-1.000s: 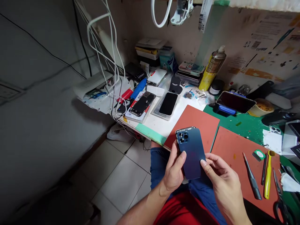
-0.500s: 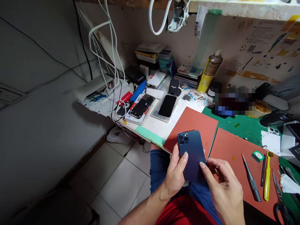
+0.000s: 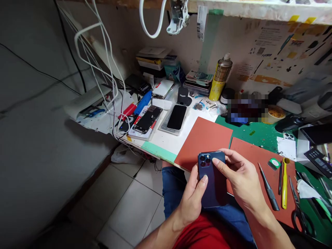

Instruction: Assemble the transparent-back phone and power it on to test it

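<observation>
A dark blue smartphone [image 3: 213, 188] is held over my lap, its back and camera cluster facing up. My left hand [image 3: 192, 195] grips its left edge, thumb lying on the back below the cameras. On the other side, my right hand [image 3: 240, 174] holds the upper right part, with the thumb beside the cameras and the fingers behind the edge. The phone's screen side is hidden. Just beyond it lies an orange-red mat [image 3: 207, 135] on the bench.
A white phone [image 3: 176, 117] and a detached phone screen [image 3: 148, 119] lie on boxes at the left. On the right mat [image 3: 246, 155] are tweezers [image 3: 269, 188], a yellow-handled brush [image 3: 284, 186] and scissors [image 3: 298, 211]. A spray can [image 3: 220, 77] stands behind. White cables [image 3: 111, 69] hang at left.
My right hand has moved up from the phone's lower right edge to its top right, thumb now by the cameras. My left hand keeps its grip. The camera view has shifted right.
</observation>
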{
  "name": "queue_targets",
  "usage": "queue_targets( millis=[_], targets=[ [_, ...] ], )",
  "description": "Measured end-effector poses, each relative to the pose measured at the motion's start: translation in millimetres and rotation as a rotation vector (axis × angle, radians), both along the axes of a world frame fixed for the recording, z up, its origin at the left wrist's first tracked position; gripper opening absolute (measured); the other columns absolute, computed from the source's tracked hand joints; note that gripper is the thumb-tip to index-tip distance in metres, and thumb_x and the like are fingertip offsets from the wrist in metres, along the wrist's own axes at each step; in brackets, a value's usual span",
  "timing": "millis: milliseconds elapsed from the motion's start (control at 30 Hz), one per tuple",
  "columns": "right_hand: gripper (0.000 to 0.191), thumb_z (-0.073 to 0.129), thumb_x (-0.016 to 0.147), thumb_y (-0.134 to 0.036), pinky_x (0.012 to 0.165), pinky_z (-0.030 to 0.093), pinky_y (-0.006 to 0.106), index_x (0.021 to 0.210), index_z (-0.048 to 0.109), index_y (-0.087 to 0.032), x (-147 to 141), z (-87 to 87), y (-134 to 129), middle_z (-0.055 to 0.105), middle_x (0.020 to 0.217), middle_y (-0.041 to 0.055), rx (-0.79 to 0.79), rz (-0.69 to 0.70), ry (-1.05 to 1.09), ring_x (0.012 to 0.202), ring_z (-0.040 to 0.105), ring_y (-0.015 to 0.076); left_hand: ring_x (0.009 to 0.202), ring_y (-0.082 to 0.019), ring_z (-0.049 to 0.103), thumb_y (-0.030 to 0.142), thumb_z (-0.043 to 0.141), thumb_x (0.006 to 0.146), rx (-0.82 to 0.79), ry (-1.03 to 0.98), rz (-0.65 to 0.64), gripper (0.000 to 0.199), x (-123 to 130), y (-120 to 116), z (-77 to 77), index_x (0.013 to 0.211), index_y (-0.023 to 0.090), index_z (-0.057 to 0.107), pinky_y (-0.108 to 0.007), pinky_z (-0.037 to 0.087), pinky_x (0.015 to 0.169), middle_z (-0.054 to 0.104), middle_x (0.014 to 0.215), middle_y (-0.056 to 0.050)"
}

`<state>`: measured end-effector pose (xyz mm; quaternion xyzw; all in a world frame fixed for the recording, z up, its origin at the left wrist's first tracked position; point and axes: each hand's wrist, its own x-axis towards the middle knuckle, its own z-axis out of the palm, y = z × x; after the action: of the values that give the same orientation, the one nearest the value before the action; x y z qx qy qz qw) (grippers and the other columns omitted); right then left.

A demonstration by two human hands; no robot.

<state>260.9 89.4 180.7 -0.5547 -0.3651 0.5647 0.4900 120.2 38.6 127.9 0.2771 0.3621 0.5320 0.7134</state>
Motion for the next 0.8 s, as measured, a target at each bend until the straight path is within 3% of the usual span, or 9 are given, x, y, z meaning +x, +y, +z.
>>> queue_targets(
  millis=[267,433,633,700,800],
  targets=[
    [0.039,0.092,0.077,-0.042,0.073,0.058,0.029,0.108,0.078,-0.023,3,-3.0,-7,0.077,0.091,0.0034,0.0,-0.018,-0.003,0.079,0.067,0.018,0.131,-0.031,0.064,0.041,0.071,0.098,-0.051,0.127,-0.063,0.045,-1,7,8.5,0.139,0.024,0.065,-0.046,0.048,0.115,0.071,0.138,-0.01],
    [0.042,0.092,0.076,-0.044,0.071,0.059,0.03,0.108,0.078,-0.021,4,-5.2,-7,0.076,0.09,0.0043,0.005,-0.037,-0.013,0.079,0.068,0.0192,0.114,-0.031,0.072,0.044,0.071,0.097,-0.09,0.111,-0.083,0.046,-1,10,11.9,0.137,0.021,0.069,-0.047,0.056,0.102,0.076,0.127,-0.012],
    [0.041,0.092,0.075,-0.044,0.074,0.06,0.03,0.107,0.079,-0.022,5,-4.1,-5,0.077,0.09,0.0039,0.012,-0.049,-0.013,0.081,0.069,0.0186,0.122,-0.032,0.069,0.04,0.074,0.096,-0.07,0.121,-0.098,0.044,1,10,13.9,0.135,0.022,0.07,-0.049,0.052,0.11,0.075,0.131,-0.012],
    [0.043,0.092,0.077,-0.044,0.079,0.061,0.031,0.112,0.078,-0.023,5,-4.2,-7,0.078,0.095,0.0047,0.009,-0.043,-0.006,0.086,0.071,0.0194,0.121,-0.031,0.069,0.038,0.075,0.096,-0.068,0.121,-0.095,0.041,2,11,14.2,0.133,0.021,0.071,-0.049,0.053,0.109,0.075,0.131,-0.012],
    [0.053,0.091,0.078,-0.045,0.096,0.061,0.036,0.125,0.074,-0.027,4,-7.5,-21,0.079,0.119,0.0085,0.005,-0.102,0.009,0.109,0.073,0.024,0.12,-0.03,0.071,0.034,0.075,0.096,-0.071,0.08,-0.012,0.037,3,16,17.8,0.13,0.021,0.071,-0.048,0.053,0.11,0.075,0.131,-0.011]
  ],
)
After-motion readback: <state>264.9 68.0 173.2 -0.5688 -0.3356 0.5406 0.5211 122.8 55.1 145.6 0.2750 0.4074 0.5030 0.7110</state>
